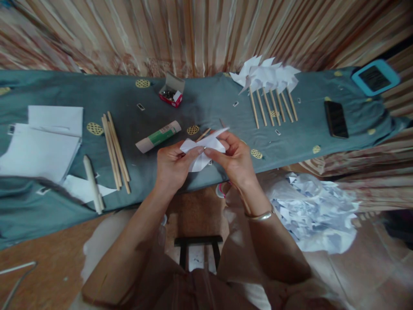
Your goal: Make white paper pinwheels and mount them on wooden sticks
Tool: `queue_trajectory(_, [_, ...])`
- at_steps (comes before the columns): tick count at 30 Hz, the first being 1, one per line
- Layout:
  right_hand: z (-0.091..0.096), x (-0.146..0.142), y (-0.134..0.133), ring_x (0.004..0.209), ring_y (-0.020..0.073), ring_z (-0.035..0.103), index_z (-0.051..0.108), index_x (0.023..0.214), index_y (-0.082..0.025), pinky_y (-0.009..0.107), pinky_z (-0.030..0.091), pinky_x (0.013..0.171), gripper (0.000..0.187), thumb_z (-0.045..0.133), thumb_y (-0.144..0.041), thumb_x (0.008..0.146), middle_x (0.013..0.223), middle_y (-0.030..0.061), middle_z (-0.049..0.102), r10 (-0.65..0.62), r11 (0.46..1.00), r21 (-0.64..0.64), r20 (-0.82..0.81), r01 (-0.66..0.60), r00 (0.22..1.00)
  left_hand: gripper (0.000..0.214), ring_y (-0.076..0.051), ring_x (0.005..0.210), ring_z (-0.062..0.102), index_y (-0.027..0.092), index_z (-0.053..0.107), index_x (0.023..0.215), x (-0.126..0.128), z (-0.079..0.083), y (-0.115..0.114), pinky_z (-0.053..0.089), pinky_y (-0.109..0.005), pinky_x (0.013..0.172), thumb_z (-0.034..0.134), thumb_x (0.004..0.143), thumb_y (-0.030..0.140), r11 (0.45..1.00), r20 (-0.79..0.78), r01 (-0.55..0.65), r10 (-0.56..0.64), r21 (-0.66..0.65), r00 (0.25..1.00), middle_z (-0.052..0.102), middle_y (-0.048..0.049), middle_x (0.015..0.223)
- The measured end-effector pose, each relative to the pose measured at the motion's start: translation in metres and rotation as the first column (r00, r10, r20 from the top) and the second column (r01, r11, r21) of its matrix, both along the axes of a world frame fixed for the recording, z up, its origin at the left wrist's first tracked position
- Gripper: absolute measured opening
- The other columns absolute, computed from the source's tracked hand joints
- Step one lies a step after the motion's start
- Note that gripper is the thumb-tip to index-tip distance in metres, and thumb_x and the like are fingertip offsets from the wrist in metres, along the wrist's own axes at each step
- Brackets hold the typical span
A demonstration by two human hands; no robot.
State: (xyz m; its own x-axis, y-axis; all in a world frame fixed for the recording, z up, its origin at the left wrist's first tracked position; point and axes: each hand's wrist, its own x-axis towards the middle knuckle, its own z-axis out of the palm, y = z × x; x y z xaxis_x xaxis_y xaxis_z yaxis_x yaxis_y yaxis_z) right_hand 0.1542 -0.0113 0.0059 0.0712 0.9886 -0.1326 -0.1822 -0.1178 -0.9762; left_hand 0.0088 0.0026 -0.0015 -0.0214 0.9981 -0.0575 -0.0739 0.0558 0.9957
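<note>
A white paper pinwheel [200, 162] is held up over the front edge of the cloth-covered table, between both hands. My left hand [172, 165] pinches its left side, thumb near the centre. My right hand [235, 157] grips the right side, its thumb beside a small shiny pin head [204, 148] at the middle of the paper. Behind the paper a thin wooden stick [203, 134] shows in part; whether it touches the pinwheel is hidden. A glue stick [158, 137] with a green label lies just left of the hands.
Several finished pinwheels [271, 75] on sticks lie at the back right. An open red box [171, 97] holds small metal pieces. Loose sticks [116, 155], paper sheets [41, 150] and a white pen-like tool [92, 183] lie left; a phone [336, 119] right. A bag of scraps [318, 215] stands below.
</note>
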Motion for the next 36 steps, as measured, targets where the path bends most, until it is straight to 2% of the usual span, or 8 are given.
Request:
queue_trajectory(6, [0.0003, -0.0006, 0.0004, 0.079, 0.0177, 0.070, 0.064, 0.095, -0.024, 0.037, 0.060, 0.080, 0.043, 0.087, -0.037, 0.062, 0.086, -0.0021, 0.075, -0.014, 1.000, 0.009, 0.004, 0.014, 1.000, 0.022, -0.015, 0.061, 0.062, 0.019, 0.075, 0.067, 0.0005, -0.0030, 0.0015, 0.047, -0.024, 0.055, 0.081, 0.069, 0.040, 0.998, -0.055, 0.019, -0.015, 0.067, 0.998, 0.072, 0.0006, 0.065])
queue_trajectory(11, [0.0015, -0.0003, 0.0008, 0.081, 0.0180, 0.070, 0.065, 0.097, -0.024, 0.037, 0.059, 0.080, 0.045, 0.089, -0.039, 0.062, 0.089, -0.0011, 0.075, -0.037, 0.999, -0.001, 0.010, 0.037, 0.999, 0.017, -0.015, 0.062, 0.064, 0.018, 0.077, 0.072, 0.0022, -0.0014, 0.0013, 0.051, -0.026, 0.058, 0.080, 0.070, 0.034, 0.999, 0.007, 0.005, -0.005, 0.048, 1.000, 0.075, -0.0009, 0.072])
queue_trajectory(15, [0.0002, 0.0001, 0.0017, 0.079, 0.0178, 0.069, 0.065, 0.098, -0.024, 0.037, 0.059, 0.078, 0.045, 0.089, -0.039, 0.062, 0.088, -0.0012, 0.075, -0.025, 1.000, -0.005, 0.019, 0.025, 0.999, 0.021, -0.018, 0.068, 0.068, 0.017, 0.077, 0.077, 0.0027, -0.0013, 0.0006, 0.055, -0.029, 0.063, 0.082, 0.067, 0.035, 0.999, 0.051, 0.015, -0.017, 0.038, 0.999, 0.076, -0.0019, 0.077])
queue_trajectory(23, [-0.0044, 0.0003, 0.0030, 0.074, 0.0161, 0.068, 0.063, 0.099, -0.024, 0.034, 0.058, 0.074, 0.045, 0.087, -0.038, 0.063, 0.086, -0.0015, 0.075, -0.048, 0.998, 0.045, 0.054, 0.046, 0.997, 0.019, -0.018, 0.069, 0.069, 0.017, 0.076, 0.076, 0.0040, -0.0032, 0.0022, 0.058, -0.031, 0.066, 0.083, 0.065, 0.030, 0.998, 0.069, -0.014, 0.009, 0.064, 0.998, 0.077, -0.0010, 0.076])
queue_trajectory(31, [-0.0019, -0.0027, 0.0007, 0.072, 0.0157, 0.067, 0.061, 0.098, -0.025, 0.033, 0.057, 0.069, 0.043, 0.085, -0.038, 0.065, 0.084, -0.0026, 0.074, -0.053, 0.996, 0.078, 0.045, 0.049, 0.998, 0.023, -0.020, 0.074, 0.071, 0.016, 0.076, 0.076, 0.0047, -0.0037, 0.0010, 0.057, -0.033, 0.072, 0.085, 0.061, 0.031, 0.999, 0.119, -0.009, 0.014, -0.047, 0.993, 0.077, -0.0019, 0.079])
queue_trajectory(36, [0.0010, 0.0002, -0.0002, 0.072, 0.0164, 0.067, 0.062, 0.097, -0.025, 0.034, 0.058, 0.071, 0.046, 0.087, -0.042, 0.062, 0.085, -0.0021, 0.075, -0.017, 0.999, 0.039, 0.022, 0.016, 1.000, 0.026, -0.017, 0.066, 0.067, 0.017, 0.076, 0.074, 0.0048, -0.0059, 0.0007, 0.055, -0.029, 0.066, 0.088, 0.056, 0.032, 0.991, 0.240, 0.037, -0.005, -0.128, 0.971, 0.076, -0.0014, 0.075])
